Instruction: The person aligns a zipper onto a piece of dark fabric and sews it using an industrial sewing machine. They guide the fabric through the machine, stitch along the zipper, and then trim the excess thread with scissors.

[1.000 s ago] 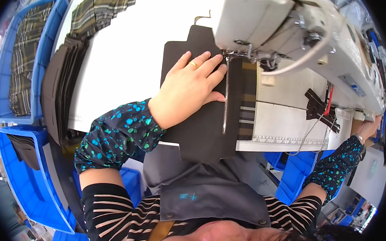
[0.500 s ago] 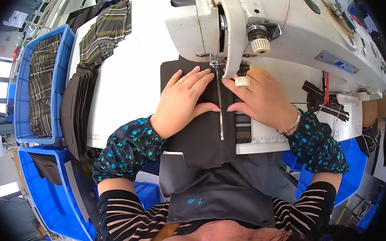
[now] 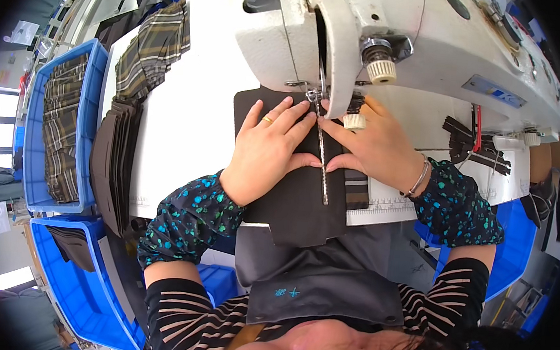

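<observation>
A dark brown fabric panel (image 3: 284, 202) lies on the sewing table, its far end beneath the presser foot (image 3: 314, 96) of a white sewing machine (image 3: 434, 49). A metal-toothed zipper (image 3: 324, 185) runs lengthwise along the panel. To the left of the zipper, my left hand (image 3: 266, 144) rests flat with spread fingers, its thumb tip close to the teeth. My right hand (image 3: 384, 147) lies on the other side, fingers stretched and thumb pointing at the zipper; machine parts hide some of its fingertips. Striped plaid cloth (image 3: 356, 189) shows under the panel's right edge.
Left of the work, a stack of dark panels (image 3: 113, 162) and plaid pieces (image 3: 155, 47) lie along the table edge. Blue bins (image 3: 90, 127) stand beyond them. Dark zipper strips (image 3: 473, 147) and a red-handled tool (image 3: 478, 128) lie at the right.
My right hand has moved slightly left, its thumb now nearer the zipper. My left thumb also sits closer to the teeth. The whole view has shifted a little.
</observation>
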`<state>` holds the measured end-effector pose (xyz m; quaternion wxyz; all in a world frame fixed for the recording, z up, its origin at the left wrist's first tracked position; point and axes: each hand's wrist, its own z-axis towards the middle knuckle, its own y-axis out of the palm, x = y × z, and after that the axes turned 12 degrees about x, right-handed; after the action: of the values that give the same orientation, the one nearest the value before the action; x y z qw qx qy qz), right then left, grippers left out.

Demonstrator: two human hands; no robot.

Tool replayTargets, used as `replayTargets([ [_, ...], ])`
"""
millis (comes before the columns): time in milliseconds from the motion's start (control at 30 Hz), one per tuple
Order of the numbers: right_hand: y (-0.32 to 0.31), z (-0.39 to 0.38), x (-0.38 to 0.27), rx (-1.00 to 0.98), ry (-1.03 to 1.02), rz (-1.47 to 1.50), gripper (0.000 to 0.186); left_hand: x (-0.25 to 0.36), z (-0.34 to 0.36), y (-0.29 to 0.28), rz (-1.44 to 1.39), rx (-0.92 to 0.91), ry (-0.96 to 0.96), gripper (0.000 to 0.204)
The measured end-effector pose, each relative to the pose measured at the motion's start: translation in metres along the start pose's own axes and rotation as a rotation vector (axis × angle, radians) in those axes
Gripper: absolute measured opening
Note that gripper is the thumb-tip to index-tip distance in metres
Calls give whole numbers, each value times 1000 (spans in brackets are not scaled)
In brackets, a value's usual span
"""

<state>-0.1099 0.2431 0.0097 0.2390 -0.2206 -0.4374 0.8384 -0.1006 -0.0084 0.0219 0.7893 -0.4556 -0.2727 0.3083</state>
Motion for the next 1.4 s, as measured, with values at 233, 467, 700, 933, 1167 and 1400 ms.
replayTargets([
  [233, -11, 7, 10, 38, 75, -6, 49, -2, 1, 1, -1, 7, 2, 72],
  [467, -29, 16, 38, 475, 408, 165, 19, 0, 2, 1, 16, 23, 18, 73],
  [700, -22, 14, 32, 478, 527, 263, 20, 1, 1, -1, 23, -24, -2, 74],
  [933, -27, 10, 19, 247, 238, 50, 24, 1, 0, -1, 18, -19, -2, 74],
  [1167, 0, 0, 0, 57, 10, -13, 55, 0, 0, -1, 24, -14, -2, 73],
  [1400, 1, 1, 0, 68, 17, -36, 56, -1, 1, 0, 33, 5, -8, 72],
])
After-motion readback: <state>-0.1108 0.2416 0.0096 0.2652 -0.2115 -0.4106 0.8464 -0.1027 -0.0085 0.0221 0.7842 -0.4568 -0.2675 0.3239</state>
